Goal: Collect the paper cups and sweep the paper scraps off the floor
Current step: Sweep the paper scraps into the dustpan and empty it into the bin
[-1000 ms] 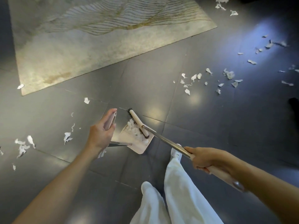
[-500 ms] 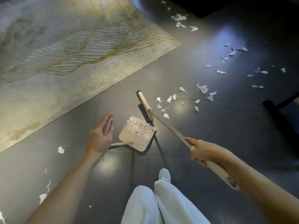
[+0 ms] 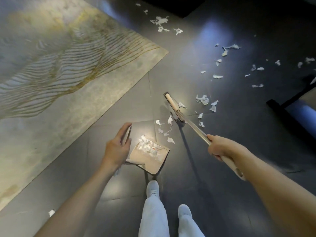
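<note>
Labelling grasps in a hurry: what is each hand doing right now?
Left hand: holding the dustpan handle.
Right hand: closed around the broom handle.

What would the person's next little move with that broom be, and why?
Probably a short pull of the broom head toward the dustpan. The right hand grips the broom handle, the left hand holds the dustpan, and a few loose scraps lie on the floor between head and pan, which already holds swept paper.
</note>
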Tool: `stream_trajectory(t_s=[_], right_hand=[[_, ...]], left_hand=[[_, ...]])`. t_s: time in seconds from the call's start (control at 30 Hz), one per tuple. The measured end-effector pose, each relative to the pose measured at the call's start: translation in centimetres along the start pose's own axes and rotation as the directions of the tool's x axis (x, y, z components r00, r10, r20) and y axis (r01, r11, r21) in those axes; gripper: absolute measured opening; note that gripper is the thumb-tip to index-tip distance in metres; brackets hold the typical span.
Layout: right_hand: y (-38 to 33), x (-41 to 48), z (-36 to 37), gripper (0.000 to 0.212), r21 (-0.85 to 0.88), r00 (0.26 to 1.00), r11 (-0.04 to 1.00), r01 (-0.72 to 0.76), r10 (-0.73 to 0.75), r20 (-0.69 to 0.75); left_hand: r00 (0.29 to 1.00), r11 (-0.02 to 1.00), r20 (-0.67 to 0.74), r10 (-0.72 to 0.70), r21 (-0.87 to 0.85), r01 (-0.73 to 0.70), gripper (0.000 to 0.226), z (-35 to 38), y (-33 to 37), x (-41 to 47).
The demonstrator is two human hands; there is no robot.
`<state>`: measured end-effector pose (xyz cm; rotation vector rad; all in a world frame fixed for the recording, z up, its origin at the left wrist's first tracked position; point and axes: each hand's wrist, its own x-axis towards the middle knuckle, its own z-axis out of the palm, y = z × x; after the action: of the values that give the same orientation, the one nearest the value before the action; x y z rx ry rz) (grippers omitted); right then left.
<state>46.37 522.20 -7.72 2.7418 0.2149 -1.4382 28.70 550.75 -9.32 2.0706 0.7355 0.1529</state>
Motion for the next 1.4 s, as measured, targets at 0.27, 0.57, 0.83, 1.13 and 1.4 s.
stream_trajectory(t_s=[0.27,0.57,0.83,1.13,1.4], right_hand=[[-4.3,6.2,-1.1,0.093,-0.066,0.997,0.997,-0.042,0.046,0.068],[-1.9,0.5,1.0,0.085,0.142,0.951,0.987,-0.07,0.024,0.309],[1.9,-3.9,-1.2,0.08,0.262,0.962,0.963,-0.062,-0.013,0.274],[9.6,0.8,-8.7,0.076,0.212,0.985,0.966,-0.148,0.126,0.114],[16.7,10.2,-17.7,0.086,0.205,0.968,0.946,-0.25,0.247,0.042]], left_hand=[[0.994,0.996,0.089,0.064,0.055,-0.069,0.056,-0.4,1.9,9.2],[0.965,0.987,0.217,0.149,0.027,-0.158,0.055,1.4,4.4,12.9],[0.917,0.953,0.285,0.277,0.039,-0.3,0.056,4.1,7.1,13.9],[0.913,0.936,0.292,0.286,0.117,-0.331,0.057,10.7,12.8,18.8],[0.899,0.928,0.342,0.273,0.154,-0.34,0.056,15.4,17.3,24.2]])
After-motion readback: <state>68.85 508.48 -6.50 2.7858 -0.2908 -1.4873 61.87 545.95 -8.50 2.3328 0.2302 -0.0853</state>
